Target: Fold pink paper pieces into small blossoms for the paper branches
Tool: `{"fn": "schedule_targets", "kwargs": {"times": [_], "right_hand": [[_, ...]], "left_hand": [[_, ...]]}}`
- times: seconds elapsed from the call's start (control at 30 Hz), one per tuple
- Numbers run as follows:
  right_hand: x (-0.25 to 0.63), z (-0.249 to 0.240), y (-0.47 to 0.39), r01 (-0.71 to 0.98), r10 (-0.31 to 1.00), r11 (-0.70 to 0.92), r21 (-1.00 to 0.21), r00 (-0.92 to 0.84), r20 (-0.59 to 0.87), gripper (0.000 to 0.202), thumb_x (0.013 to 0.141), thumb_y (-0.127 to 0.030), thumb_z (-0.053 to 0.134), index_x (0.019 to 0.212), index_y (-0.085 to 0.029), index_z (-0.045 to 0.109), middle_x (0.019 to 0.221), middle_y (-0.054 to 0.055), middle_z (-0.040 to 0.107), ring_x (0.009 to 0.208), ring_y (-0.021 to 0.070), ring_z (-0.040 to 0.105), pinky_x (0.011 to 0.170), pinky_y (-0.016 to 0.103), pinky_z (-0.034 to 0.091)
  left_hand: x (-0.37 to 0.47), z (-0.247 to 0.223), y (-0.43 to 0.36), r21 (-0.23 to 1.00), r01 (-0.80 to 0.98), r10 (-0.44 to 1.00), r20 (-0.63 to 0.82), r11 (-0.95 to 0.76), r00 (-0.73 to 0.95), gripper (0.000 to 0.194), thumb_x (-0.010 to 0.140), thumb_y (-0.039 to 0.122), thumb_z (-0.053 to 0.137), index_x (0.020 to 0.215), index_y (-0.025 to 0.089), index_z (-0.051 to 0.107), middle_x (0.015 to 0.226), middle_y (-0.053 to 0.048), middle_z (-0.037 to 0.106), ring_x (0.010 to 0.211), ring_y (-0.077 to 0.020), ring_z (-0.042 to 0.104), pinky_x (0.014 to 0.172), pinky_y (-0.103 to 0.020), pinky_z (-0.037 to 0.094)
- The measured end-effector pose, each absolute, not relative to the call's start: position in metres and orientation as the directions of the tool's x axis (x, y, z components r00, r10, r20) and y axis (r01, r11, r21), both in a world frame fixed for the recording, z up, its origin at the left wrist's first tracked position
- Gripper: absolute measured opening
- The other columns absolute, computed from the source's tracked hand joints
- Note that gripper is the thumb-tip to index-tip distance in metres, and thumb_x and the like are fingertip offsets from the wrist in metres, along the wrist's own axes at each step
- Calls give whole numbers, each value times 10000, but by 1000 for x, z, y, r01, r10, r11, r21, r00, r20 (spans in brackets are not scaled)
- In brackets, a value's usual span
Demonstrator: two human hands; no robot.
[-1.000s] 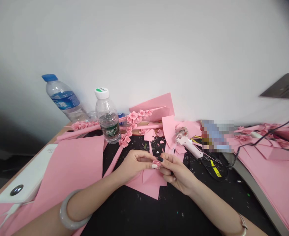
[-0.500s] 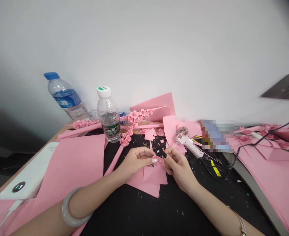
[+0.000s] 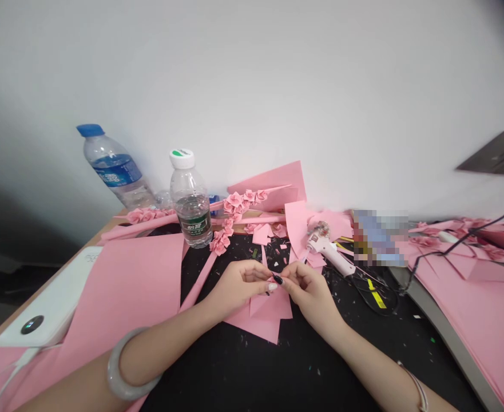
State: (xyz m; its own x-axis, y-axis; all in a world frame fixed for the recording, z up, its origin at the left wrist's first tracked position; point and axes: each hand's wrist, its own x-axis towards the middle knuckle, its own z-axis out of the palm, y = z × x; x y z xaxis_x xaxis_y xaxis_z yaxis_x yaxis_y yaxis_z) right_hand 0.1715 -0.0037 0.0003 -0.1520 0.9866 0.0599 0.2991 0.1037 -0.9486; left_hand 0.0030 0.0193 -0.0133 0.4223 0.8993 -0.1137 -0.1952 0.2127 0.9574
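Note:
My left hand and my right hand meet fingertip to fingertip over square pink paper sheets on the black mat. Both are closed in a pinch around a small pink paper piece, mostly hidden by the fingers. Just beyond the right hand lies a pale pink glue gun. A pink paper stem with folded flowers slants away behind the left hand, and loose folded pieces lie past the fingertips.
A green-labelled bottle stands behind the left hand; a blue-capped bottle leans against the wall. A white power bank rests at left on pink paper. More pink sheets and a black cable are at right.
The right hand's fingertips have moved slightly left and down, closing the gap to the left hand's fingertips. The small pink piece is now more covered.

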Motion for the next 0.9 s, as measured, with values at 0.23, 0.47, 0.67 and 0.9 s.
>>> {"fn": "schedule_targets", "kwargs": {"times": [0.23, 0.47, 0.67, 0.9], "right_hand": [[171, -2, -2, 290, 986, -11, -957, -158, -59, 210, 812, -270, 501, 638, -177, 428, 491, -81, 314, 442, 70, 268, 410, 198, 207], [169, -1, -2, 137, 963, -176, -975, -179, -199, 270, 788, -334, 531, 613, -182, 392, 457, -97, 298, 386, 42, 220, 364, 176, 158], [168, 0, -2, 6, 935, -295, -955, -203, -290, 283, 763, -345, 561, 607, -186, 386, 429, -111, 298, 349, 25, 186, 344, 169, 113], [168, 0, -1, -102, 906, -377, -921, -246, -344, 290, 741, -330, 593, 612, -182, 380, 432, -116, 291, 363, 21, 163, 353, 171, 79]], "left_hand": [[3, -13, 18, 980, -124, 901, -86, 152, 425, 187, 609, 165, 727, 765, 109, 640, 762, -57, 696, 732, -160, 652, 731, -283, 510], [3, -11, 17, 991, -76, 902, -68, 111, 426, 207, 604, 187, 731, 774, 109, 641, 773, -68, 697, 746, -178, 654, 744, -303, 513], [4, -10, 16, 992, -52, 910, -87, 118, 405, 239, 580, 181, 742, 773, 117, 617, 755, -66, 692, 742, -184, 653, 736, -313, 512], [3, -9, 17, 993, -46, 912, -78, 105, 402, 230, 586, 191, 740, 756, 121, 603, 753, -60, 684, 740, -176, 647, 735, -303, 504]]}}
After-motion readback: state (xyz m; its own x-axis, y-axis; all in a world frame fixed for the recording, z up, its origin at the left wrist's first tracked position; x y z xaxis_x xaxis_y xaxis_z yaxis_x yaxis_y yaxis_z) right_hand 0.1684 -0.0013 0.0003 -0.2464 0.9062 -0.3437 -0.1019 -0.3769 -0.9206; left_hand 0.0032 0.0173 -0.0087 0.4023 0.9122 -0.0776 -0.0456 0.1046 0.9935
